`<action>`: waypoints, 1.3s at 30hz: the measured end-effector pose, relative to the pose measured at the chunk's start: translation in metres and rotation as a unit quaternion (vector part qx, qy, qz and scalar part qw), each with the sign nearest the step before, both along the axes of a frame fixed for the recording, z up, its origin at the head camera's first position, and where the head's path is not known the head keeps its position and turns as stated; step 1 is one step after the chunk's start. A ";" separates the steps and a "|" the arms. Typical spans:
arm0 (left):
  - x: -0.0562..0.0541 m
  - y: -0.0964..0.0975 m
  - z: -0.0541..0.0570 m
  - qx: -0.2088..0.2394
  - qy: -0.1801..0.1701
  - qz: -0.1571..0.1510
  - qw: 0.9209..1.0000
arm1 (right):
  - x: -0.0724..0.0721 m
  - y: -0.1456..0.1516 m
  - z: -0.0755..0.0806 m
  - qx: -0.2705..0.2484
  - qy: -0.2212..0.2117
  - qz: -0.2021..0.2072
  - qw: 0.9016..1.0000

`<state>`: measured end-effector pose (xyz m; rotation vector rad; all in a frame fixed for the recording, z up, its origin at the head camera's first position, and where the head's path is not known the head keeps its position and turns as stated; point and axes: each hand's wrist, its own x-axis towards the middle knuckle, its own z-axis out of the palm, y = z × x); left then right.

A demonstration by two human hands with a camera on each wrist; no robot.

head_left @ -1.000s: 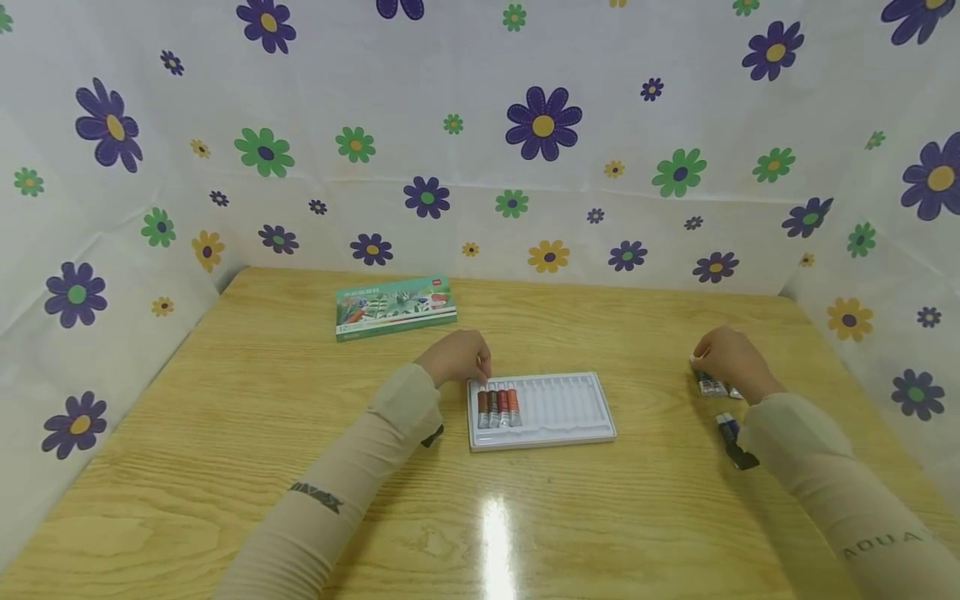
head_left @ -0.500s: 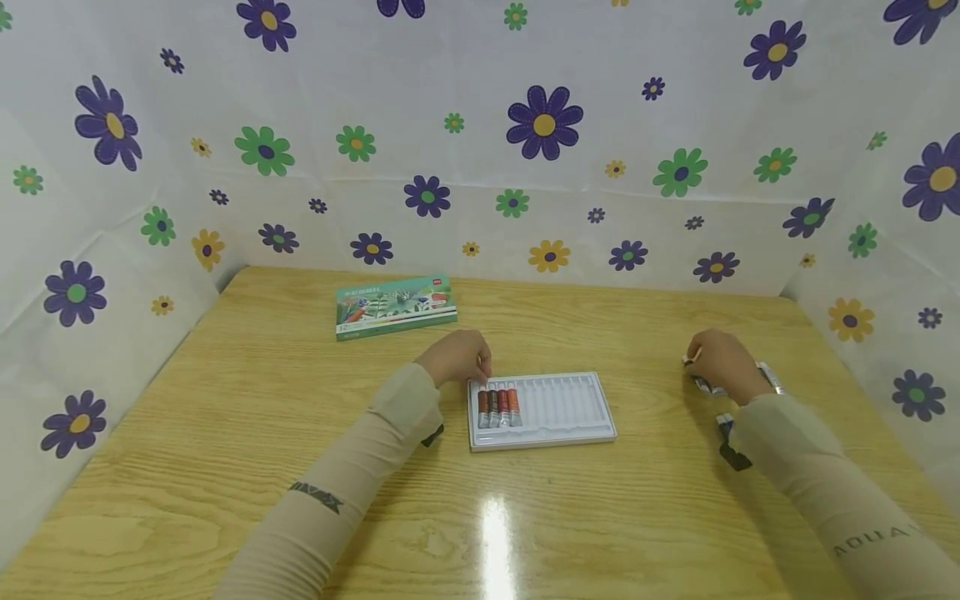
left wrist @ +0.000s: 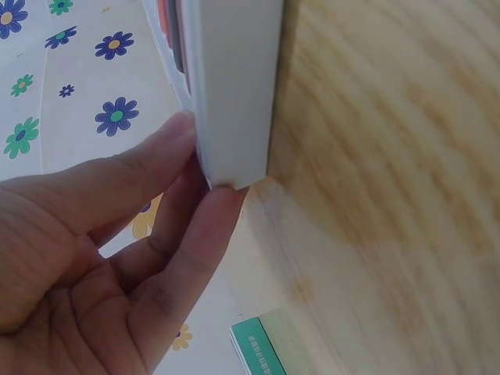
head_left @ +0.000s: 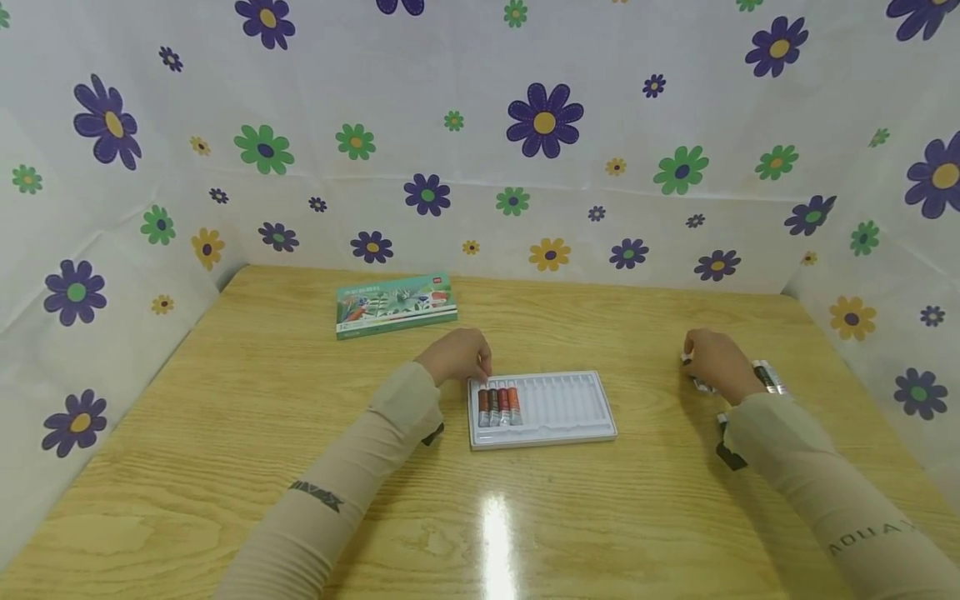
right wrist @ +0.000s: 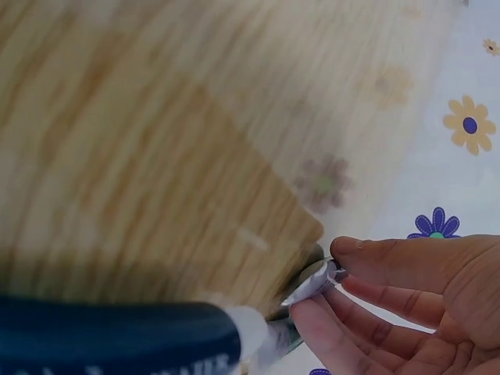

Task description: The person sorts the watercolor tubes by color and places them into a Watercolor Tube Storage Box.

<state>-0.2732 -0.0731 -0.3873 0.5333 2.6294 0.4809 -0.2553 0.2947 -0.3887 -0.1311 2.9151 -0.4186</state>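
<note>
One green box point(head_left: 396, 308) beyond the white tray point(head_left: 562, 432) of four tubes point(head_left: 503, 402)

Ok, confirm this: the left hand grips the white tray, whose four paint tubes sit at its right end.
One slip: the four paint tubes are at the left end of the white tray, as the head view shows. The left hand does grip it.

Near the right fingers point(right wrist: 391, 262), we see a dark blue tube point(right wrist: 117, 340) blurred and cut off; they partly hide a silvery tube point(right wrist: 311, 283). Beyond the left fingers point(left wrist: 201, 238), the left wrist view crops our white tray point(left wrist: 238, 94).
</note>
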 end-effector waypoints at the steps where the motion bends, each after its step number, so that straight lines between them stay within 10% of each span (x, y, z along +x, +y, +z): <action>1: 0.000 0.000 0.000 0.000 0.000 0.000 1.000 | 0.000 0.000 0.000 -0.001 0.000 0.001 1.000; 19: 0.000 -0.001 0.001 0.006 -0.001 0.002 1.000 | -0.001 -0.010 -0.001 -0.007 0.015 0.007 1.000; 39: 0.000 -0.001 0.001 0.007 -0.005 0.001 1.000 | 0.019 -0.106 0.030 -0.133 0.012 0.048 0.990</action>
